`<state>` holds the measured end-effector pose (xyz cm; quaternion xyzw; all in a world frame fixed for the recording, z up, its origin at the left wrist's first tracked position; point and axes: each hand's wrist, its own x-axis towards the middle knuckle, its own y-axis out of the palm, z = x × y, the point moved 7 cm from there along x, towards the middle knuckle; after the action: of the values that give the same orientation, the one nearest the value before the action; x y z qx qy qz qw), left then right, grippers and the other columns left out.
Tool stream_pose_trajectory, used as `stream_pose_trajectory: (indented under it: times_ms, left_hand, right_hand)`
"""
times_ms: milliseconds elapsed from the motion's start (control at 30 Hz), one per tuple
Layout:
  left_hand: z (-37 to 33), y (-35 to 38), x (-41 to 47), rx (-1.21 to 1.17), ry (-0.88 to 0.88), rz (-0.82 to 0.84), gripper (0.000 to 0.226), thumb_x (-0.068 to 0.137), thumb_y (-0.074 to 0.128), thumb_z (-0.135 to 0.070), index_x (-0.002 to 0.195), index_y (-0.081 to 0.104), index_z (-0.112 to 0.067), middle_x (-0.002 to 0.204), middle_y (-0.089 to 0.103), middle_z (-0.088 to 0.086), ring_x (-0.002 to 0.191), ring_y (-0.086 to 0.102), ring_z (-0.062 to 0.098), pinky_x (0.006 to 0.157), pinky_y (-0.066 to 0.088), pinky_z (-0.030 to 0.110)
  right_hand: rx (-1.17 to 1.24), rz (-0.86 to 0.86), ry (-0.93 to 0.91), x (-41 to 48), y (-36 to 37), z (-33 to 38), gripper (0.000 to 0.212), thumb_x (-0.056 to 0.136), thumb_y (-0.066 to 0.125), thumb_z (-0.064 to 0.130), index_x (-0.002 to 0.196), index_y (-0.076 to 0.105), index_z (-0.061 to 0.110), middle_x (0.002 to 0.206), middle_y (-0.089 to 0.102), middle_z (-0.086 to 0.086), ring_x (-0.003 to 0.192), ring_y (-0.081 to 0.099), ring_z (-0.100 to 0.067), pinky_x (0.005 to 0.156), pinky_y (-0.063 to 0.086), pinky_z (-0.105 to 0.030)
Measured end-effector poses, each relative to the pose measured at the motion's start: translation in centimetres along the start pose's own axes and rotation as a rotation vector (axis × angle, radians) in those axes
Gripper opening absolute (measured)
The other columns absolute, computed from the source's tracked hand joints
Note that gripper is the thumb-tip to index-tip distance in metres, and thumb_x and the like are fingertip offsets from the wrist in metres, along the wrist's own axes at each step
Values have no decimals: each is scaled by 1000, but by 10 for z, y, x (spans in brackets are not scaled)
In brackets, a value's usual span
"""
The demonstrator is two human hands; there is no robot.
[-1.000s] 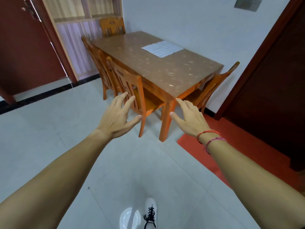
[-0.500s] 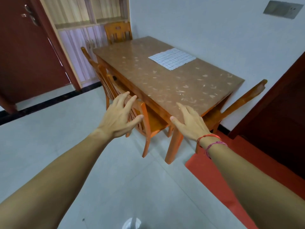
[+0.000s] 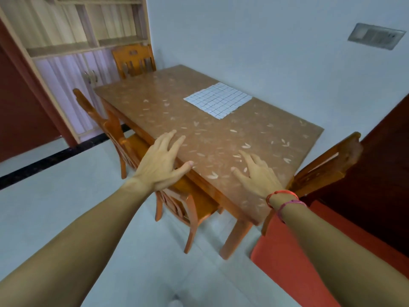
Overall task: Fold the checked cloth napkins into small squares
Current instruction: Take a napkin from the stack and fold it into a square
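The left grip, a bare hand, is reaching forward with its fingers spread and straight, holding nothing, and is lying over the long near edge of the table; whether it is touching the top cannot be told. The right grip is likewise stretching out slack and empty, palm down, above the table's near corner, with a red string band and a pink band sitting on its wrist. Below the left grip an orange wooden chair is standing tucked under the table, and a second chair is standing beside it further along the same side. The checked cloth napkin, white with dark lines, is lying flat and unfolded on the far half of the table, close to the wall side and well apart from both grips. A chair at the far end and another at the near end are facing the table, and a red mat is lying on the floor under the right forearm.
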<state>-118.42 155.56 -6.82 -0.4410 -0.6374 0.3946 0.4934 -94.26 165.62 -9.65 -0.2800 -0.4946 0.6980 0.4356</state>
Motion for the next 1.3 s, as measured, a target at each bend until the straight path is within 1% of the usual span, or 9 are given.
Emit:
stream_pose_trajectory:
  times_ms: [100, 233, 400, 533, 700, 833, 1000, 1167, 1300]
  left_hand:
    - [21, 11, 45, -2, 21, 32, 78, 90, 31, -72, 153, 19, -27, 161, 16, 7, 146, 15, 29, 117, 21, 44]
    - [34, 28, 94, -21, 64, 68, 75, 92, 32, -70, 152, 20, -28, 160, 16, 6, 146, 15, 27, 117, 22, 43]
    - [37, 49, 160, -60, 120, 93, 78, 90, 28, -72, 154, 12, -30, 161, 13, 4, 148, 10, 26, 118, 20, 44]
    - [38, 70, 207, -89, 121, 96, 79, 90, 26, -72, 153, 17, -26, 161, 13, 4, 148, 10, 27, 117, 18, 44]
    - [51, 105, 267, -90, 68, 139, 76, 91, 28, -71, 153, 17, -28, 161, 14, 4, 147, 12, 27, 118, 20, 46]
    - [60, 124, 308, -80, 57, 167, 74, 92, 32, -68, 152, 20, -27, 160, 15, 5, 147, 14, 26, 117, 21, 45]
    - [70, 145, 351, -77, 43, 187, 75, 90, 34, -68, 151, 23, -26, 159, 18, 5, 146, 16, 26, 114, 27, 46]
    - [87, 171, 385, -79, 6, 241, 78, 88, 35, -69, 152, 20, -27, 161, 11, 4, 148, 8, 25, 116, 22, 46]
    - [102, 198, 407, -83, 4, 299, 78, 89, 37, -68, 153, 17, -28, 162, 6, 2, 149, 3, 22, 118, 21, 45]
  right_hand:
    - [11, -14, 47, 41, -1, 2, 63, 87, 36, 62, 144, 21, 39, 147, 34, 0, 129, 40, -32, 103, 38, -49]
    - [9, -35, 66, 84, -1, 0, 62, 88, 39, 60, 143, 22, 39, 144, 38, -2, 128, 41, -30, 102, 39, -47]
    - [28, -78, 91, 147, -10, -14, 63, 86, 40, 59, 144, 20, 42, 142, 39, 2, 125, 43, -27, 101, 40, -46]
    - [38, -101, 78, 194, -9, -30, 60, 85, 38, 61, 140, 25, 40, 139, 42, 3, 123, 45, -27, 98, 42, -46]
    - [60, -75, 96, 259, 2, -64, 61, 87, 42, 58, 142, 27, 34, 136, 45, -1, 122, 47, -27, 97, 43, -41]
    - [145, -30, 113, 307, 10, -82, 64, 87, 44, 56, 144, 25, 35, 136, 45, 0, 123, 47, -26, 100, 42, -44]
    - [127, -13, 87, 361, 19, -96, 62, 88, 41, 58, 143, 24, 34, 146, 37, 2, 129, 43, -25, 102, 40, -44]
    - [148, 9, 75, 403, 33, -99, 59, 90, 43, 55, 142, 25, 34, 149, 33, 4, 132, 39, -24, 104, 38, -42]
    - [122, 1, 119, 422, 43, -107, 58, 90, 43, 54, 141, 25, 34, 144, 40, 1, 127, 43, -26, 101, 40, -43]
